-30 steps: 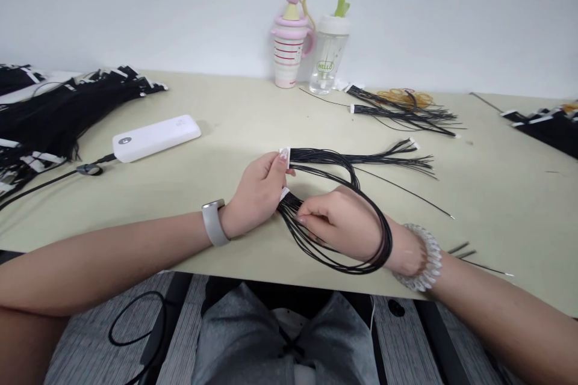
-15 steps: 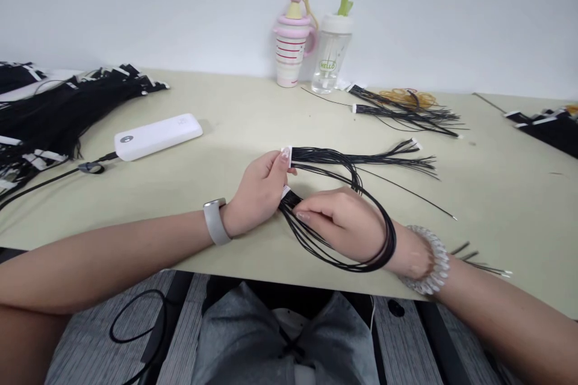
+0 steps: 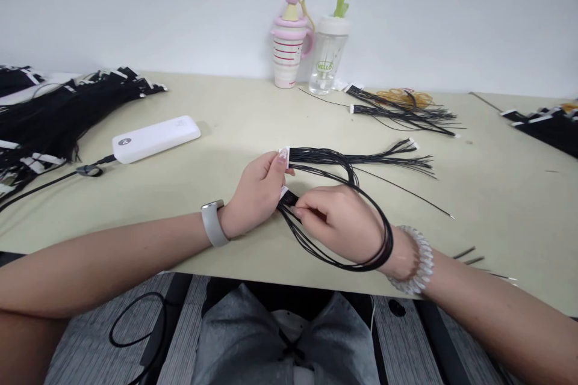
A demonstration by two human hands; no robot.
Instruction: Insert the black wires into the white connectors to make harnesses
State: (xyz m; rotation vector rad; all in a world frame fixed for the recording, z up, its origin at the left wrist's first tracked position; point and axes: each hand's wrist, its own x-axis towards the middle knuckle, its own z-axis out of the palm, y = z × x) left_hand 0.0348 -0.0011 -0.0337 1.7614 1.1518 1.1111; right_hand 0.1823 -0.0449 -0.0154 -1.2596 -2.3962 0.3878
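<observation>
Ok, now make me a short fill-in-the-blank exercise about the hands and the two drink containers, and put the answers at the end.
1. The left hand grips a connector whose colour is ______.
2. The right hand pinches wires whose colour is ______.
3. The green lettering on the clear bottle reads ______.
4. In the picture, the pink-lidded cup stands to the ______ of the clear bottle.

Missing words: white; black; HELLO; left.
</observation>
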